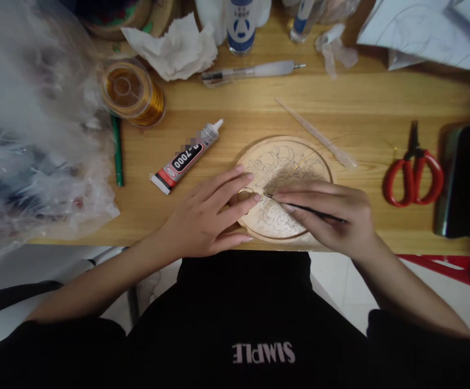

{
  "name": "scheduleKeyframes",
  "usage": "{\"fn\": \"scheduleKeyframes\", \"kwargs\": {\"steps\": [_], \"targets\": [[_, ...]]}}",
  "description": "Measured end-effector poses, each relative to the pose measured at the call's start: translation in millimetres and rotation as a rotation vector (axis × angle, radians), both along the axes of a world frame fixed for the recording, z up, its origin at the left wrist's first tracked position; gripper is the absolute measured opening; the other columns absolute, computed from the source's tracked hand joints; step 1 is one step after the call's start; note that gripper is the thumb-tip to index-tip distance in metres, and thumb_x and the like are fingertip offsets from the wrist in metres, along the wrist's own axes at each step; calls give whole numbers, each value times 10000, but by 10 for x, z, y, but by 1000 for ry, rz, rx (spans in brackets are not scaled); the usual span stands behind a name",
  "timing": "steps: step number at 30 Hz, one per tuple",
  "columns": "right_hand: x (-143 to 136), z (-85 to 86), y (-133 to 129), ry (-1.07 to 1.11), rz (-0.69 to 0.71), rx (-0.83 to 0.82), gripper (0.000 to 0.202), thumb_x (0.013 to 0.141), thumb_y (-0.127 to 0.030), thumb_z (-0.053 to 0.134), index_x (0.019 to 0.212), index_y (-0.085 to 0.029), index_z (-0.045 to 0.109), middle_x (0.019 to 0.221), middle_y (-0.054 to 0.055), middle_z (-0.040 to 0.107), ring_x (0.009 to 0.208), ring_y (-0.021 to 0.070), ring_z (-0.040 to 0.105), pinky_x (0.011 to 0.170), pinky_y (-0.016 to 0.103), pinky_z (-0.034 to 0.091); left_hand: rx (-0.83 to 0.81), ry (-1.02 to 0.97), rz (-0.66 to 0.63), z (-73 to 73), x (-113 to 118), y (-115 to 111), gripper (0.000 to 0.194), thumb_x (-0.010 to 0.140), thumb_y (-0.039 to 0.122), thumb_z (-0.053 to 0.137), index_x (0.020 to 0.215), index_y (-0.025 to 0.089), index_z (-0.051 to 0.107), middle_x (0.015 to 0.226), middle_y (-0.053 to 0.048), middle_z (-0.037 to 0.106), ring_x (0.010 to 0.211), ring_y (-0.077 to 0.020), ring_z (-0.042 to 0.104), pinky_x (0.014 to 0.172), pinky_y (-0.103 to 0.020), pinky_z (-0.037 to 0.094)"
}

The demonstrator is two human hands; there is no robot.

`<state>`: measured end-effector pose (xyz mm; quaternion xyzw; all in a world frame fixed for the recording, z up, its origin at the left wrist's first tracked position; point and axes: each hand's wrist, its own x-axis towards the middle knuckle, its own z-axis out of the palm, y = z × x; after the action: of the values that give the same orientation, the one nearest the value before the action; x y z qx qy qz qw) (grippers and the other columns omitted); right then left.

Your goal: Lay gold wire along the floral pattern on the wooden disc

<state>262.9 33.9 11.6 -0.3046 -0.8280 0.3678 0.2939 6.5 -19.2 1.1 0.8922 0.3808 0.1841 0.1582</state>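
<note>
A round wooden plaque [255, 151] with line-drawn flower shapes lies at the table's near edge. My left hand [208, 213] rests on its left side, fingers spread, the index fingertip beside a thin gold wire loop [246, 190]. Whether that finger presses the wire is hard to see. My right hand [332, 210] grips slim black tweezers [310, 208], their tip down on the plaque close to my left fingertips. Short bits of gold wire show on the upper right of the drawing.
Left of the plaque lie a glue tube [186, 156], a spool of gold wire [135, 92] and a green stick [118, 151]. Behind are a pen [255, 71], crumpled tissue [176, 48] and a plastic pipette [316, 132]. Red-handled pliers [414, 175] and a dark device [465, 181] sit right.
</note>
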Motion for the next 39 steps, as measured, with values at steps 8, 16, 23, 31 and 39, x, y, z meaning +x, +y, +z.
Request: {"fn": "scheduleKeyframes", "kwargs": {"steps": [8, 16, 23, 31, 39], "targets": [[2, -8, 5, 13, 11, -25, 296, 893, -99, 643, 1129, -248, 741, 1086, 39, 776, 1017, 167, 744, 889, 306, 633, -102, -120, 3, 58, -76, 60, 577, 995, 496, 525, 1448, 158, 407, 1445, -188, 515, 1431, -292, 437, 1148, -521, 433], [-13, -41, -6, 67, -3, -40, 299, 890, -93, 638, 1124, -249, 741, 1076, 53, 776, 1030, 174, 740, 896, 332, 629, 86, -82, 240, 72, 136, -122, 512, 919, 335, 665, 1348, 112, 497, 1339, -223, 578, 1343, -355, 512, 1092, -534, 484], [-92, -63, -178, 119, -158, -67, 213, 888, -139, 644, 1050, -214, 760, 1055, 67, 780, 1012, 177, 742, 937, 376, 609, 149, -157, 509, 47, 237, -214, 475, 949, 351, 625, 1373, 188, 488, 1367, -157, 568, 1340, -332, 517, 1104, -554, 457], [-301, -128, -463, 152, -442, -4, 200, 905, -198, 599, 1007, -221, 769, 1030, 77, 783, 1003, 191, 744, 920, 386, 607, 188, -455, 646, 207, 143, 4, 87, 942, 277, 647, 884, 214, 663, 893, 20, 714, 886, -147, 691, 845, -330, 586], [-412, -182, -561, 170, -571, 56, 195, 903, -244, 589, 979, -236, 768, 983, 76, 784, 941, 198, 748, 875, 373, 612, 213, -399, 551, 134, 246, 30, 225, 994, 330, 540, 907, 202, 703, 881, -22, 746, 862, -167, 700, 827, -349, 576]]}}
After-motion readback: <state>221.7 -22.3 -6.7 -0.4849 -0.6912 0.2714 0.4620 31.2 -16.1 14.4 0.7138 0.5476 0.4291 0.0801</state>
